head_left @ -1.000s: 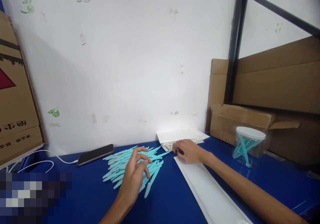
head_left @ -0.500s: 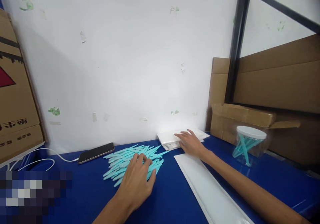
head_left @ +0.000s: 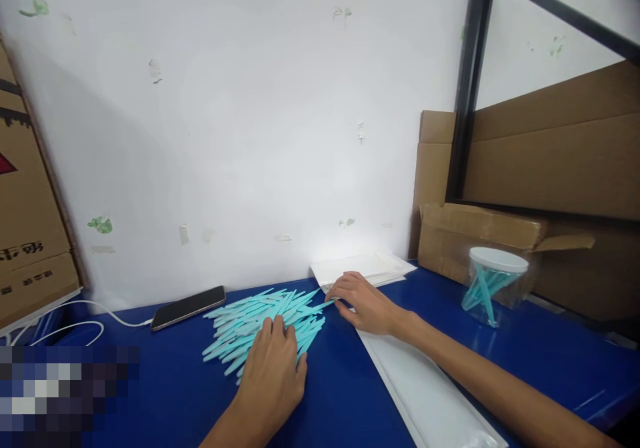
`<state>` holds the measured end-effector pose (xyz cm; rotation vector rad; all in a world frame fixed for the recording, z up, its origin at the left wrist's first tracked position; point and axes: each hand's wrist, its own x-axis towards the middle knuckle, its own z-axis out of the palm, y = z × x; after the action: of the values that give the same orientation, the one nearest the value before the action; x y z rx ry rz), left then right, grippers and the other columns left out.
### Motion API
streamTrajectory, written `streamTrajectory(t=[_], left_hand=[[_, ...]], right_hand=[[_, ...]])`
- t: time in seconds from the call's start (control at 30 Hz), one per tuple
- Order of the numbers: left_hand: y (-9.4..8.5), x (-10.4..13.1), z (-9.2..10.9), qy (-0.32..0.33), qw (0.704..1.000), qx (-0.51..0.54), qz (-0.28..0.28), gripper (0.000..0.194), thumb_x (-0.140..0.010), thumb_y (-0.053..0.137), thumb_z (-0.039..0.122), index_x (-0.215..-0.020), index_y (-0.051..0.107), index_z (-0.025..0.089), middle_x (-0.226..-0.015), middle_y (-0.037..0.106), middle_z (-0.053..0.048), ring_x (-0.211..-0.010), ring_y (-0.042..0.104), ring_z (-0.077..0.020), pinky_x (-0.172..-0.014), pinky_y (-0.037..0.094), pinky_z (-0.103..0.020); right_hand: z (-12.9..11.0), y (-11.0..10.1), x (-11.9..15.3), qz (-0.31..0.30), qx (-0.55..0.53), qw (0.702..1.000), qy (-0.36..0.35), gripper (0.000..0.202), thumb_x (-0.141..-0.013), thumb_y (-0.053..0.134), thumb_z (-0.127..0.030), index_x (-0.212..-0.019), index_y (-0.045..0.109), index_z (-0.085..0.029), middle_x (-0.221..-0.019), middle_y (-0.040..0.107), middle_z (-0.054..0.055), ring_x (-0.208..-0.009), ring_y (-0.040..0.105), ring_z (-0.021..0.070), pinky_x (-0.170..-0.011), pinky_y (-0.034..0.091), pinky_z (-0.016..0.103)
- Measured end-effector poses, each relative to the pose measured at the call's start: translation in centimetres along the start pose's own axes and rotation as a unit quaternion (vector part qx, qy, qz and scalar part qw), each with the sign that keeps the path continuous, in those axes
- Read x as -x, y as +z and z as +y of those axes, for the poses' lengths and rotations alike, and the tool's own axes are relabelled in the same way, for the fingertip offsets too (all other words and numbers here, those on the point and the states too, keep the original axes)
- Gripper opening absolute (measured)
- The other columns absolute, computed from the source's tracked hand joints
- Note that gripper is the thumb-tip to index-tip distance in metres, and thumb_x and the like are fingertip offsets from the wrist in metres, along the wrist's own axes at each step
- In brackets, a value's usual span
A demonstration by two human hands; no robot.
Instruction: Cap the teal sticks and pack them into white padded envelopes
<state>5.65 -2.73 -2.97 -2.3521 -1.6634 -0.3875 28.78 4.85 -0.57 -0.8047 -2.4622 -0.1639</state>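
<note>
A heaped pile of thin turquoise tapered sticks lies on the blue tabletop. My left hand rests over the pile's near right side, fingers bent down onto it and thumb held apart; its fingertips are partly hidden. At the pile's right edge, my right hand has its fingers closed around the end of one turquoise stick that juts out. Behind that hand is a stack of flat white packets. A long white plastic sleeve lies beneath the right wrist and forearm.
A clear jar with a white lid stands at right, holding several turquoise sticks. A phone with a white cable lies left of the pile. Cardboard boxes line the right; another box is at left. A white wall closes the back.
My right hand has come off the white packets and moved left and nearer, to the stick at the pile's edge. My left hand stays over the pile. The view has shifted slightly.
</note>
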Motion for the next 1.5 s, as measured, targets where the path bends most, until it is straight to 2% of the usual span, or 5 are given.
streamTrajectory(t=[0.43, 0.67, 0.97, 1.23, 1.5], left_hand=[[-0.2, 0.2, 1.0, -0.014, 0.998, -0.026, -0.057, 0.032, -0.083, 0.046, 0.013, -0.103, 0.07, 0.006, -0.104, 0.066, -0.021, -0.106, 0.057, -0.0369, -0.092, 0.047, -0.05], [-0.3, 0.4, 1.2, 0.017, 0.996, -0.034, -0.076, 0.031, -0.089, 0.044, 0.017, -0.103, 0.071, 0.009, -0.102, 0.067, -0.019, -0.102, 0.06, -0.0345, -0.091, 0.045, -0.048], [2.8, 0.0, 0.6, 0.034, 0.996, 0.077, 0.039, 0.014, -0.087, 0.058, 0.026, -0.091, 0.067, 0.016, -0.089, 0.069, -0.015, -0.094, 0.062, -0.0333, -0.091, 0.041, -0.047], [-0.9, -0.7, 1.1, 0.011, 0.994, 0.033, -0.104, 0.031, -0.098, 0.047, 0.038, -0.11, 0.064, 0.015, -0.094, 0.073, -0.016, -0.088, 0.07, -0.0362, -0.067, 0.046, -0.038], [-1.4, 0.0, -0.3, 0.11, 0.989, 0.085, -0.046, 0.031, -0.102, 0.033, 0.038, -0.114, 0.059, 0.024, -0.105, 0.069, -0.007, -0.093, 0.067, -0.028, -0.075, 0.047, -0.039]], right_hand=[[-3.3, 0.3, 0.3, -0.095, -0.051, 0.992, -0.066, 0.059, -0.083, 0.067, -0.06, -0.126, 0.063, -0.02, -0.112, 0.069, 0.009, -0.107, 0.06, 0.0258, -0.103, 0.036, 0.042], [-4.8, 1.4, 0.4, -0.129, -0.041, 0.986, -0.094, 0.05, -0.09, 0.061, -0.056, -0.125, 0.062, -0.02, -0.111, 0.067, 0.01, -0.101, 0.061, 0.0233, -0.094, 0.042, 0.037], [-4.5, 1.2, 0.1, -0.14, 0.011, 0.984, -0.108, 0.039, -0.097, 0.05, -0.054, -0.105, 0.06, -0.018, -0.094, 0.065, 0.006, -0.086, 0.06, 0.0206, -0.076, 0.044, 0.03], [-4.4, 1.0, 0.2, -0.143, 0.024, 0.986, -0.081, 0.033, -0.101, 0.045, -0.05, -0.093, 0.058, -0.02, -0.084, 0.066, 0.002, -0.068, 0.061, 0.0167, -0.056, 0.034, 0.028], [-3.8, 0.4, 0.4, -0.174, -0.028, 0.982, -0.066, 0.033, -0.107, 0.033, -0.041, -0.094, 0.054, -0.02, -0.087, 0.066, 0.002, -0.066, 0.057, 0.0143, -0.058, 0.032, 0.026]])
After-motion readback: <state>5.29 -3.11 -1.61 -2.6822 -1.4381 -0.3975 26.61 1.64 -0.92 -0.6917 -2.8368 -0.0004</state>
